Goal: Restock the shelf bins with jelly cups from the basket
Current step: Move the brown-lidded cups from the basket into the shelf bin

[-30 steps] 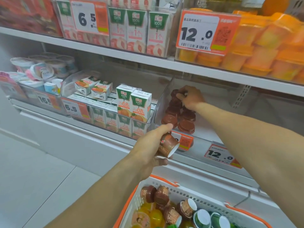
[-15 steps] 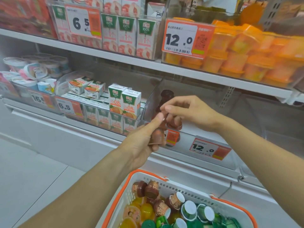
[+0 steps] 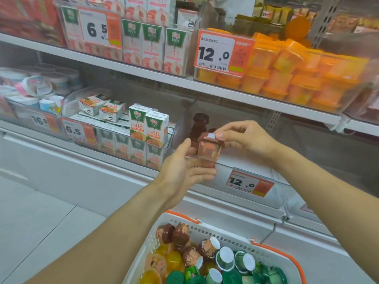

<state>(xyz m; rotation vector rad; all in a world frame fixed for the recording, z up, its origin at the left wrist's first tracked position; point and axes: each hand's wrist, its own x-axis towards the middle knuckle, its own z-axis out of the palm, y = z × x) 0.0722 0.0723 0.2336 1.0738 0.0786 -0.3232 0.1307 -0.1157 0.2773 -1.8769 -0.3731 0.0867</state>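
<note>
**Head view: brown jelly cup held between two hands at the shelf bin**

Head camera footage shows a brown jelly cup (image 3: 209, 150) held upright in front of the clear shelf bin (image 3: 180, 128) on the middle shelf. The cup is pinched at its lid rim by the thumb and fingertips of the right hand (image 3: 244, 140), whose fingers are curled over the top. The left hand (image 3: 184, 171) is seen below and beside the cup, palm turned up and fingers spread straight, with the cup's base just at its fingers; whether it is actually touched cannot be told. Behind the cup, a stack of brown cups (image 3: 200, 128) is seen inside the bin, against its left wall. A 12.0 price tag (image 3: 249, 183) is fixed to the bin's front. Below, more brown, green and yellow cups are heaped in the white basket (image 3: 274, 255) with orange handles. Juice cartons (image 3: 148, 128) are ranged in the neighbouring bin to the left.
</note>
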